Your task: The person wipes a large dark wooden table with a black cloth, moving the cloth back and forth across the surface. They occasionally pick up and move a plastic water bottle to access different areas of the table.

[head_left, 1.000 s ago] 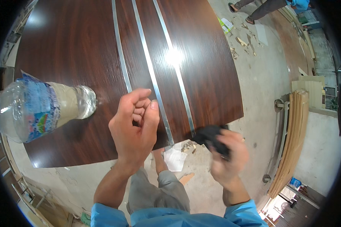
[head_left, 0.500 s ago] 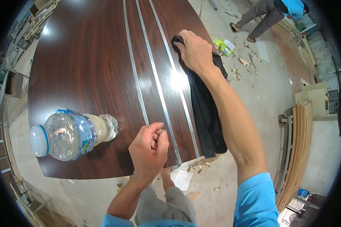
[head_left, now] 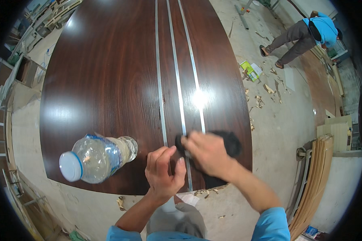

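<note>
A dark brown wood-grain panel point(head_left: 104, 80) lies flat before me, with three thin silver strips running along its length. My right hand point(head_left: 208, 154) grips a bunched black cloth point(head_left: 228, 143) and presses it on the panel near the strips, close to the near edge; it is slightly blurred. My left hand point(head_left: 163, 172) is beside it, over the near edge, fingers curled with a gap to the thumb and nothing visible between them. Left of it a clear plastic bottle point(head_left: 93, 158) with a white cap and a blue label rests on the panel, seemingly leaning towards me.
A person point(head_left: 305, 36) in a blue shirt bends over at the far right. Torn scraps point(head_left: 269, 88) and a green-and-white packet point(head_left: 251, 70) litter the floor right of the panel. Long boards point(head_left: 315, 180) stand upright at the right. Frames and timber point(head_left: 48, 20) crowd the far left.
My right hand has drawn the cloth back towards me and left, from the panel's right edge onto the strips. My left hand's fingers have spread a little. The view has shifted.
</note>
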`<state>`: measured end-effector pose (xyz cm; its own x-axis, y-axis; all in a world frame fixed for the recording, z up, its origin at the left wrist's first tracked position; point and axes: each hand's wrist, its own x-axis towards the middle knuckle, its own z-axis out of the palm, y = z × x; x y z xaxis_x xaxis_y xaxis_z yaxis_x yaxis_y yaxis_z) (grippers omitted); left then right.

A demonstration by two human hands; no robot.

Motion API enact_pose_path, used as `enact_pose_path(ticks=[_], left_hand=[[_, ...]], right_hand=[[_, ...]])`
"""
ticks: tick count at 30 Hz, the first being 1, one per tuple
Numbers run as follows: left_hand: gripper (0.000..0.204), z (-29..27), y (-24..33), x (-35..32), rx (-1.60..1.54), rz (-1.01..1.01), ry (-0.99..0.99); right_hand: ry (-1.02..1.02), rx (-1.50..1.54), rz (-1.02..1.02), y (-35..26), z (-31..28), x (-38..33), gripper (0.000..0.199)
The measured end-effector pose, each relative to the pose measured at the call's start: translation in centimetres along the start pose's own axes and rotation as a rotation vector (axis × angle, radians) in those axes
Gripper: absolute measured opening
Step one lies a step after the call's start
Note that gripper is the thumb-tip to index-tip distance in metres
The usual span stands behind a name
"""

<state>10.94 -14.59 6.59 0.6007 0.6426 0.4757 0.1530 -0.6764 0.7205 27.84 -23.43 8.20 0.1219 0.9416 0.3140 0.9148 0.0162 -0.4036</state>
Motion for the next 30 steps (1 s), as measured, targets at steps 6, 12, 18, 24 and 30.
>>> enact_pose_path(ticks=[6,12,18,24,30], left_hand=[[0.041,0.8,-0.8,1.0,0.048,0.009,-0.118],[0.039,0.4,-0.9,2.1,0.174,-0.038,-0.187],[0.047,1.6,-0.7,2.9,0.176,-0.166,-0.174],[0.055,1.7,-0.4,3.1,0.244,-0.147,-0.241],[0.044,1.3,-0.4,3.1,0.139,-0.179,-0.153]], right_hand=[[0.095,-0.075,-0.031,12.4,2.0,13.4,0.009],[0.185,-0.2,-0.024,15.5,2.4,18.6,0.008],[-0.064,-0.02,-0.175,5.7,-0.2,7.3,0.028],[0.028,-0.126,-0.012,13.5,1.9,16.1,0.019],[0.051,-0.167,0.056,9.6,1.5,14.0,0.022]])
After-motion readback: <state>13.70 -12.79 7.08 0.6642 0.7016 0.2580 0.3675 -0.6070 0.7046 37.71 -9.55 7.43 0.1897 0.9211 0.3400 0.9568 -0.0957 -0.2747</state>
